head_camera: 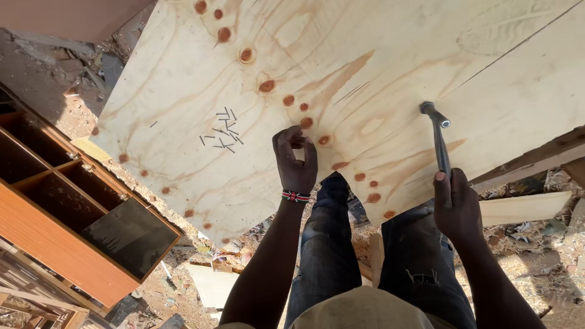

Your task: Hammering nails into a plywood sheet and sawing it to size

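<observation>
Looking down through the head camera, I am seeing a big pale plywood sheet filling the upper middle and right of the frame, its face smooth, streaked with tan grain and dotted with reddish-brown knots. My left hand is resting on the sheet near its lower edge at the centre of the frame, fingers pinched closed as if around a small nail, though I cannot make out the nail itself. My right hand is wrapping closed around the dark handle of a hammer, whose metal head is hanging just above the sheet at centre right. I am judging the work to be at an early stage: a loose scatter of thin grey nails is lying unused on the sheet left of centre, and I am not seeing any driven nail heads. A brown wooden cabinet with open square compartments is lying at lower left, on ground littered with sawdust and offcuts.
</observation>
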